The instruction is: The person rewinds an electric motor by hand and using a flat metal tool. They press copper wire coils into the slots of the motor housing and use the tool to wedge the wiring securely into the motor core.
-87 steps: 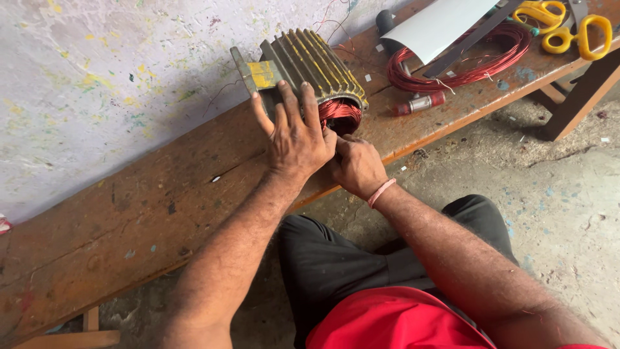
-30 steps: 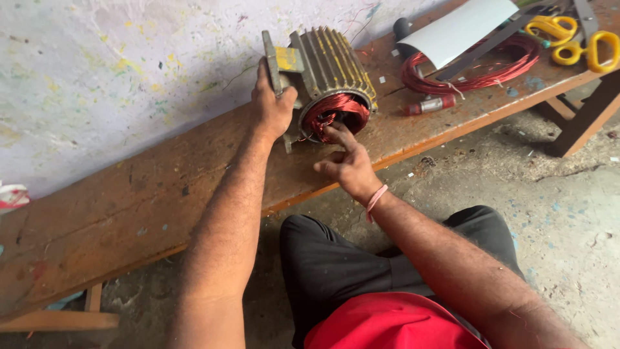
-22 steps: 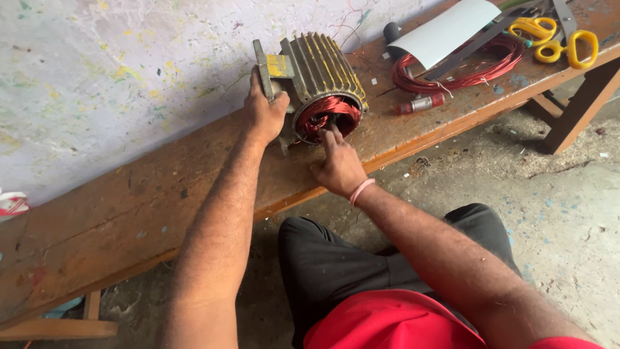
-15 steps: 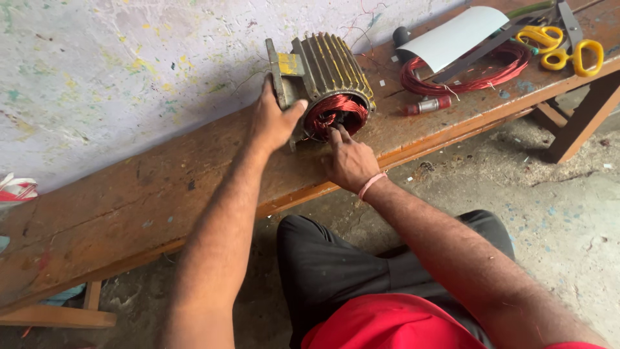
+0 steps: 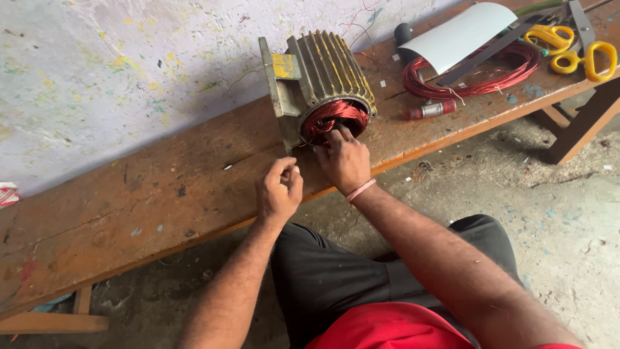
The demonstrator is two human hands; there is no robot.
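Right hand point(image 5: 343, 161) fingertips on motor stator point(image 5: 323, 81) red winding; left hand point(image 5: 278, 190) grip pinched narrow, contents unclear.

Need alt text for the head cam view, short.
A person's right hand presses fingertips into the red copper windings of a ribbed, grey-green metal motor stator lying on a worn wooden bench. The left hand is pinched shut just beside it. A coil of red wire and yellow-handled scissors lie farther right.
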